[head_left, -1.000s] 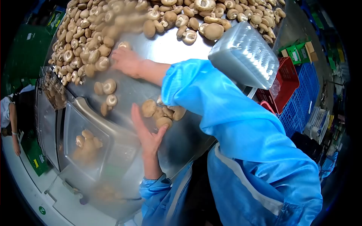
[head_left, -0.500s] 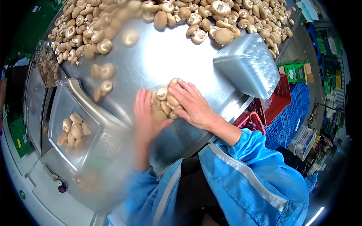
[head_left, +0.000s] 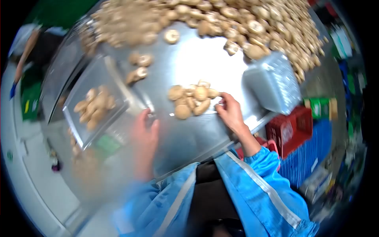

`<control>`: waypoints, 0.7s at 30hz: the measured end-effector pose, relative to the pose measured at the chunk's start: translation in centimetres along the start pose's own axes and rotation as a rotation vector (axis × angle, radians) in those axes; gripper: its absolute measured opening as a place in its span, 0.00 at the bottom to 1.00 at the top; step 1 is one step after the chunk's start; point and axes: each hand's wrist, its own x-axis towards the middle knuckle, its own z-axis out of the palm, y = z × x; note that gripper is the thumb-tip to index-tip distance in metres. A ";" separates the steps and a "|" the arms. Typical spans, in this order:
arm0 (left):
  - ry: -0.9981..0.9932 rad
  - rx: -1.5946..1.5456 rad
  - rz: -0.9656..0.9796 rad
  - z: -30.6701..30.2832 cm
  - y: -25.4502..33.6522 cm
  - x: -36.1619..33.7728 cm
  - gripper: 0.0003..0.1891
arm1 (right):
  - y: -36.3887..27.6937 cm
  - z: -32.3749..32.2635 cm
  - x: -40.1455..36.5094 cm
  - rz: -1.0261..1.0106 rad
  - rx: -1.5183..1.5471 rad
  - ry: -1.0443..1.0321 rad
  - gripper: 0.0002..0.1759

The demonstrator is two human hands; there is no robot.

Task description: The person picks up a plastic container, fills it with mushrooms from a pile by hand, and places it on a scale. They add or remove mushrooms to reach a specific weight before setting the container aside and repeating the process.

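Note:
A cluster of brown-capped mushrooms (head_left: 193,99) lies on the steel table between my hands. Faint bright edges near it hint at clear plastic, but blur hides its outline. My right hand (head_left: 232,114) is just right of the cluster, fingers bent, thumb and index finger apart, its fingertips close to the outermost mushroom. On the other side my left hand (head_left: 146,136), smeared by motion, has its thumb and fingers apart and is clear of the mushrooms. Farther left, a clear plastic tray (head_left: 81,138) holds several mushrooms and sits on what looks like a weighing scale.
A big heap of mushrooms (head_left: 276,33) covers the table's far side. A stack of clear trays (head_left: 272,83) stands at the right edge. Loose mushrooms (head_left: 138,73) lie left of centre. Beyond the table are a red crate (head_left: 290,132) and another person's arm (head_left: 25,57).
My hands have moved apart from around the mushroom cluster, left hand leftward and right hand rightward. The cluster now shows spread out. The whole view has shifted.

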 end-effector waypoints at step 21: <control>0.185 -0.299 -0.583 -22.3 -13.8 7.5 0.11 | -1.2 0.6 -2.2 0.076 0.821 0.013 0.21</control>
